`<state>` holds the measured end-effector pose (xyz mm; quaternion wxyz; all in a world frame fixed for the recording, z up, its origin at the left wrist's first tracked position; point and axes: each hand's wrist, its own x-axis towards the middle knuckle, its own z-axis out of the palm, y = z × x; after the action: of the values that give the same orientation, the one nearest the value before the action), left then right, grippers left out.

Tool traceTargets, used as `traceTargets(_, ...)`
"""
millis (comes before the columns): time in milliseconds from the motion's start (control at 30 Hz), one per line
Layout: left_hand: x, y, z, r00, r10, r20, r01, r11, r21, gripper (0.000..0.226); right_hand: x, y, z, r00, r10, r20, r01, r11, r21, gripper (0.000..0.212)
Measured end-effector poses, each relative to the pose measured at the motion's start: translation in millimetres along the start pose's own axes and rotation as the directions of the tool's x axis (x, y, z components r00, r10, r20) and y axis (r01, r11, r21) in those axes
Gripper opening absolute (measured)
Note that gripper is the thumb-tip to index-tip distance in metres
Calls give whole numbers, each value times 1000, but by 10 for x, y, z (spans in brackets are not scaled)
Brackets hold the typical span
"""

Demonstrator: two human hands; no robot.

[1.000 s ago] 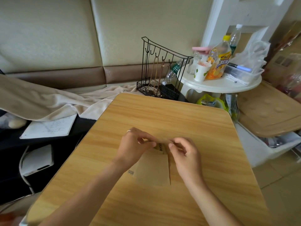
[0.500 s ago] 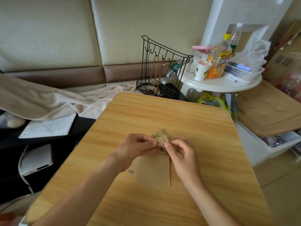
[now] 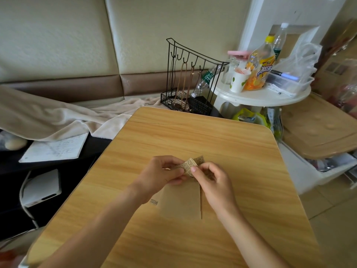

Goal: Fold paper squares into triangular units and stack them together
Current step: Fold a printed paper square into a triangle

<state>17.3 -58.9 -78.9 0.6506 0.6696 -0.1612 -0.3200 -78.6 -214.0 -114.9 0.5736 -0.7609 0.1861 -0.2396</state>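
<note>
- A small printed paper piece was held just above the bench, between both hands, partly creased, with one flap standing up at its far end.
- The left hand pinched the near-left edge of the piece between thumb and curled fingers; the right hand pinched its right side, thumb tip pressed on the printed face.
- Below the hands, flat brown paper squares lay on the bench; they appeared to be more than one sheet, overlapping, though the exact number could not be told from this view.
- Progress, as judged: the piece in hand was mid-fold and not yet a finished triangular unit. No completed units and no stack were visible anywhere on the bench, so the work looked to be at an early stage, with the remaining folds, the flat sheets and all stacking still outstanding.
- The bench was a light wood-grain top with rounded corners.
- Beyond its far edge stood a black wire rack with hooks, against a padded wall.
- To the right, a round white side table carried an orange drink bottle, a paper cup and a clear plastic container.
- To the left, a beige blanket and a written notebook lay on a dark surface.
</note>
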Motion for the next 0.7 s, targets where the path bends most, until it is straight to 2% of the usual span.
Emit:
traceTargets(67, 9, -3, -6, 1000, 5, 1, -5, 1000, 19, 13, -4, -18, -3, 1000, 2, 4, -2, 1000, 4, 27)
traceTargets(167, 15, -9, 0, 1000, 4, -2, -4, 1000, 28, 12, -4, 2, -12, 1000, 13, -10, -13, 1000, 21, 21)
traceTargets(400, 28, -47, 24, 992, 33, -120, -30, 999, 28, 9, 15, 54, 9, 999, 50, -10, -49, 996, 74, 16)
traceTargets(567, 15, -6, 15, 993, 78, -94, -63, 986, 156, 9, 37, 5, -23, 997, 72, 33, -75, 994, 86, 23)
traceTargets(700, -7, 21, 8, 992, 94, -80, -77, 977, 200, 10, 46, -23, -27, 999, 37, 0, -37, 990, 138, 20)
